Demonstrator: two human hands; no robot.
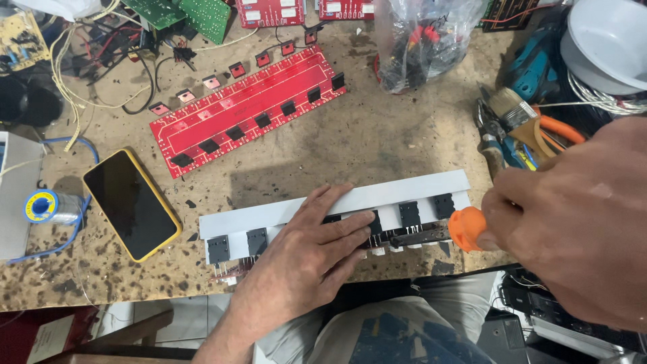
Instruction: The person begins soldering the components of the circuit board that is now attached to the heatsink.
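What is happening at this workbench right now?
A person presses the left hand flat on a white metal bar that carries a row of black transistors. The right hand grips an orange-handled screwdriver, with its shaft lying along the bar's front edge. Farther back on the bench lie a red circuit board and a phone, both untouched.

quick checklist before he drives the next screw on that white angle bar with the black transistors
1. Left hand pressing flat on the white angle bar: ok.
2. Right hand gripping the orange-handled screwdriver: ok.
3. Screwdriver tip seated in a screw: cannot tell, the tip is hard to make out.
4. Black transistors lined up along the bar: ok where visible; some are hidden under the left hand.
5. Bar fully on the bench: not ok, it sits right at the front edge.
6. Phone away from the work: ok.
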